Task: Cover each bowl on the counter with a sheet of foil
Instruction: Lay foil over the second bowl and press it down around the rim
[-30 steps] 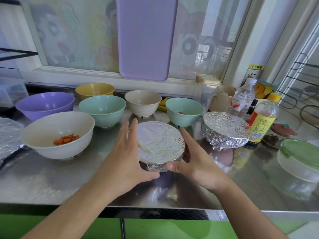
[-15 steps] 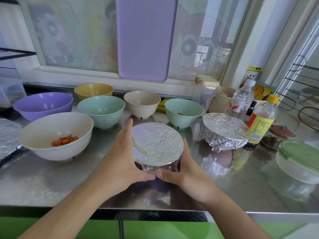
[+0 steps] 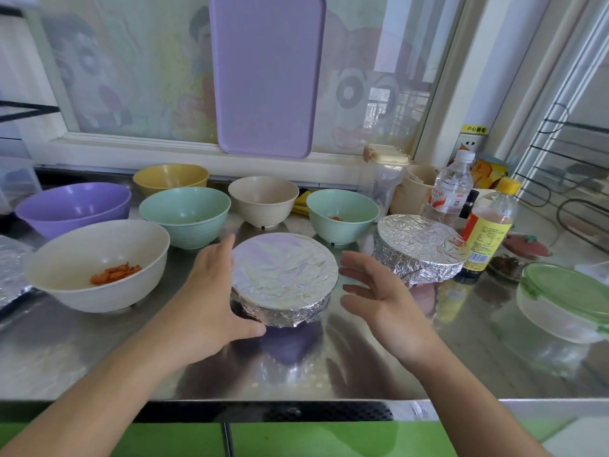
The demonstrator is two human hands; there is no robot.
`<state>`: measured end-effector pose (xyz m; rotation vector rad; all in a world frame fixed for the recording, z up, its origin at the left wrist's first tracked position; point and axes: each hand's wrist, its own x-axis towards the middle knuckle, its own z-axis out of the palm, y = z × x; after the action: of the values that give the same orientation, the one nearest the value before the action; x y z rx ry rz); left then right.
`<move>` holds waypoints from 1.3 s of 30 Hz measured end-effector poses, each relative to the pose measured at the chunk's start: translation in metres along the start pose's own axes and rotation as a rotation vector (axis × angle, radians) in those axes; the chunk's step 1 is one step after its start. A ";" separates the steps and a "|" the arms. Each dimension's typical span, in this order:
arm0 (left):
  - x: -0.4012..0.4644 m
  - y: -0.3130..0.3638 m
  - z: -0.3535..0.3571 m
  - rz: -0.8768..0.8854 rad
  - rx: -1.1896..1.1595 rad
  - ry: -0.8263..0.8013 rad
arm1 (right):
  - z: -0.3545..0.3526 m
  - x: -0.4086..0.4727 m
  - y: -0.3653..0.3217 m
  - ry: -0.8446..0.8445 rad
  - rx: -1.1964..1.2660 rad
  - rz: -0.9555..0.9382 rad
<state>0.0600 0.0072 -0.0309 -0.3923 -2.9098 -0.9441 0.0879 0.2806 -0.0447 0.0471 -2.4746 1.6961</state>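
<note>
Head view: the foil-covered bowl (image 3: 284,278) sits at the centre of the steel counter (image 3: 362,364), close to its front edge. The left hand (image 3: 211,301) rests against the bowl's 9 o'clock side, fingers straight and relaxed, thumb reaching under the foil skirt at about 7 o'clock. The right hand (image 3: 379,298) hangs spread and empty at 3 o'clock, just apart from the bowl, gripping nothing.

Risks, as judged. The foil is thin and creased; its skirt is crimped unevenly, and a loose point of foil hangs at 6 o'clock. A careless push there could tear it or lift the seal. The counter is smooth and reflective, so the bowl on its small foot may slide under a one-sided push. A second covered bowl (image 3: 420,250) stands at 2 o'clock, touching or nearly touching a yellow-labelled bottle (image 3: 487,232); a wide sweep of the right hand could knock either.

Remaining work: six bowls stand uncovered between 9 and 1 o'clock, namely a white bowl (image 3: 99,265) holding orange pieces, a purple bowl (image 3: 74,206), a yellow bowl (image 3: 171,178), a green bowl (image 3: 184,216), a beige bowl (image 3: 263,199) and a second green bowl (image 3: 342,214). All are round, matte, thick-walled. More crumpled foil (image 3: 11,268) lies at the far 9 o'clock edge.
</note>
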 end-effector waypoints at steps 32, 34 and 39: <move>-0.011 -0.001 0.012 -0.144 -0.275 0.358 | 0.021 0.024 -0.017 0.164 0.041 -0.119; -0.013 0.009 0.009 -0.161 -0.327 0.363 | 0.022 0.024 -0.024 0.085 0.046 -0.095; -0.023 0.038 0.009 -0.113 -0.343 0.169 | 0.023 0.014 -0.026 -0.012 0.099 -0.109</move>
<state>0.0924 0.0366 -0.0199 -0.1538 -2.6413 -1.4245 0.0742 0.2502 -0.0270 0.1998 -2.3483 1.7759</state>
